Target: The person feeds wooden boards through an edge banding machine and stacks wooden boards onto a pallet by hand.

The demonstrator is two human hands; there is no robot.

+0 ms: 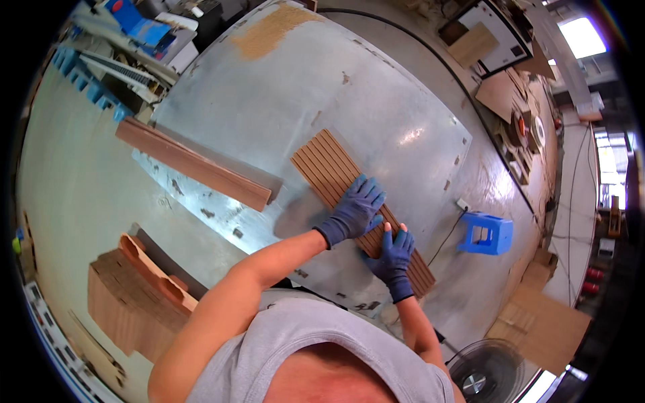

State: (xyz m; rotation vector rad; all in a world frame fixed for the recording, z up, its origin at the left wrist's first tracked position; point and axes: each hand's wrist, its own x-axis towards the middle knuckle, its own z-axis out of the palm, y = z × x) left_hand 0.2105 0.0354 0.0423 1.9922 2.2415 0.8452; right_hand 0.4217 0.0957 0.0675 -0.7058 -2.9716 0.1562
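A brown grooved wooden panel (pixel 327 161) lies slantwise on the large metal-topped table (pixel 269 101). My left hand (pixel 356 207), in a dark blue glove, rests across the panel's middle with its fingers stretched out. Closer to the near end, my right hand (pixel 392 260) lies on the same panel, fingers apart; at least one of its fingertips shows bare beyond the glove. Neither hand is wrapped round the panel. To the left, a long reddish-brown stack of boards (pixel 195 163) lies along the table's left side, its near end toward my left forearm.
Sawdust (pixel 275 30) covers a patch at the table's far end. A blue plastic stool (pixel 487 234) stands on the floor to the right, with a fan (pixel 480 376) nearer me. Stacked wooden pieces (pixel 134 295) sit at lower left. Machinery (pixel 487 40) stands at far right.
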